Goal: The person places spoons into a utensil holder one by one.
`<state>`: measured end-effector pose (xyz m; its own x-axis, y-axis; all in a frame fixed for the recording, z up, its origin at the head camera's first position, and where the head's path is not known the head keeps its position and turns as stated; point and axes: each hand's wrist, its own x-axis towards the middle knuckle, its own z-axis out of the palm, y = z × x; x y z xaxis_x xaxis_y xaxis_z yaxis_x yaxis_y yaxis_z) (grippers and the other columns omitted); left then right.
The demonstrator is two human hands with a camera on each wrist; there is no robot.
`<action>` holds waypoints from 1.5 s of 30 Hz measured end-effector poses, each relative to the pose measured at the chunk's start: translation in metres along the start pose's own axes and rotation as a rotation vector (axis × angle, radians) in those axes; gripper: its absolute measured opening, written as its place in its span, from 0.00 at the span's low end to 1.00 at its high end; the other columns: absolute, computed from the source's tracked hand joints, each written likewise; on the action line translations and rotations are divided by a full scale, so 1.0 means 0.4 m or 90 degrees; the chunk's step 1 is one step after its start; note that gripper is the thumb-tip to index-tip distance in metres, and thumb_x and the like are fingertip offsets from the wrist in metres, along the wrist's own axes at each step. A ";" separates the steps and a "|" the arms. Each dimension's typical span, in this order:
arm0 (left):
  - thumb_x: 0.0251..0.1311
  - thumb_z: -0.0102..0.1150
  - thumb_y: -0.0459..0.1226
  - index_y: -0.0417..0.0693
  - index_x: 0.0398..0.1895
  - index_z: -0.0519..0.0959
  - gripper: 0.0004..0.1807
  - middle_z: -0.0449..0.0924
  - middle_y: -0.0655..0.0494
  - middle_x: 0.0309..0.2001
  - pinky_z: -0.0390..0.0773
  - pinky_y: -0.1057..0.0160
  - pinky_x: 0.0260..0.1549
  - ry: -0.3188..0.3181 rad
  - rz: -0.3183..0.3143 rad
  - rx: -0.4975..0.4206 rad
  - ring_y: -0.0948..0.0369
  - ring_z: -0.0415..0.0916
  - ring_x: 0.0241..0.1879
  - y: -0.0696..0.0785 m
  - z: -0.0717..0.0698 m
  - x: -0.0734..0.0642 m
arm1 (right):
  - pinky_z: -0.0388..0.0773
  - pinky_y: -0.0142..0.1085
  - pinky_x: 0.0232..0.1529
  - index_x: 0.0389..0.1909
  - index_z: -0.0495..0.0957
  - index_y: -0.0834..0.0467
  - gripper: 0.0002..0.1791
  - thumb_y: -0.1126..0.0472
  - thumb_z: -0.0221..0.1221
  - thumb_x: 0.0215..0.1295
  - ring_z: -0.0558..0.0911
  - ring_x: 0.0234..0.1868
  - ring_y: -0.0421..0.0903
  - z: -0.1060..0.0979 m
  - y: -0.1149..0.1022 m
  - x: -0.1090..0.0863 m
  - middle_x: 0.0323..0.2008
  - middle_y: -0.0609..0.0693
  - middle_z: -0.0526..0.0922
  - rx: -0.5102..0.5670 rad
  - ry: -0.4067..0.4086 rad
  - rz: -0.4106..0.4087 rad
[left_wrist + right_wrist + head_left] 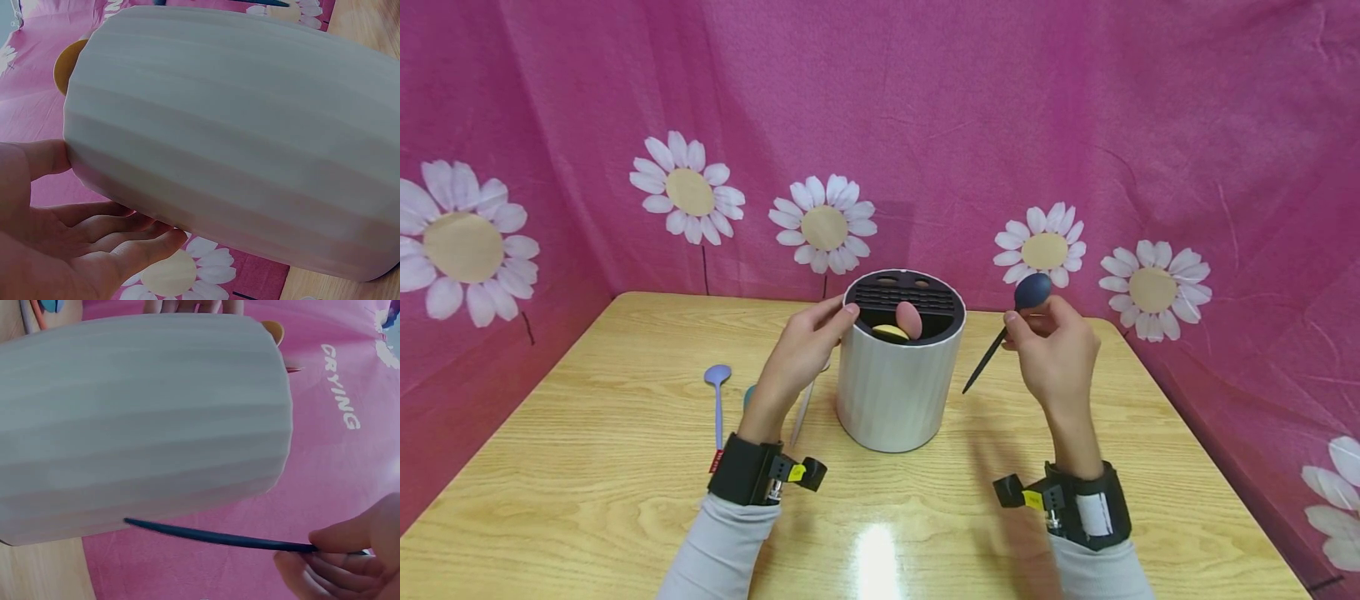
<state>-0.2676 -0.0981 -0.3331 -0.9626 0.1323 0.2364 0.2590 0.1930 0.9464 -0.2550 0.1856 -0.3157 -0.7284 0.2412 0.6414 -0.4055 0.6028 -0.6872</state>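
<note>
A white ribbed utensil holder (895, 392) with a black slotted top stands upright on the table. The tops of a pink utensil (909, 319) and a yellow utensil (891, 333) show in its front opening. My left hand (805, 346) rests against the holder's left rim; in the left wrist view its thumb touches the rim and its fairly straight fingers (134, 253) lie along the side. Right of the holder, my right hand (1056, 350) pinches a dark blue spoon (1033, 291) just below its head. The spoon's head is up and its handle slants down left, apart from the holder.
Left of the holder a lavender spoon (718, 396) lies on the wooden table (587, 500). A teal item (748, 395) and a pale handle (802, 414) are partly hidden by my left arm. A pink cloth (925, 125) with printed daisies hangs behind and at both sides.
</note>
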 end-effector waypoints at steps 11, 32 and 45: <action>0.72 0.50 0.51 0.51 0.68 0.70 0.26 0.62 0.56 0.26 0.57 0.69 0.14 0.003 -0.003 0.005 0.64 0.55 0.15 0.000 0.000 0.001 | 0.78 0.21 0.30 0.41 0.81 0.67 0.09 0.68 0.64 0.60 0.84 0.29 0.39 -0.016 -0.037 0.004 0.32 0.53 0.85 0.093 0.131 -0.105; 0.72 0.50 0.51 0.52 0.67 0.70 0.26 0.60 0.57 0.24 0.56 0.69 0.13 0.005 -0.007 -0.001 0.65 0.54 0.14 -0.001 0.001 0.000 | 0.82 0.32 0.36 0.40 0.80 0.68 0.09 0.75 0.63 0.58 0.85 0.29 0.50 -0.053 -0.169 -0.020 0.31 0.67 0.82 0.249 0.235 -0.158; 0.71 0.50 0.51 0.53 0.67 0.70 0.25 0.61 0.56 0.26 0.56 0.69 0.14 -0.002 -0.008 -0.011 0.65 0.54 0.15 0.000 0.000 -0.001 | 0.83 0.33 0.35 0.41 0.79 0.69 0.10 0.78 0.62 0.57 0.84 0.27 0.55 -0.012 -0.176 -0.032 0.30 0.66 0.83 0.290 0.237 -0.169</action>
<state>-0.2671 -0.0981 -0.3332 -0.9655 0.1326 0.2242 0.2458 0.1782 0.9528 -0.2144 0.1436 -0.2739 -0.3643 0.4248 0.8288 -0.7994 0.3140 -0.5123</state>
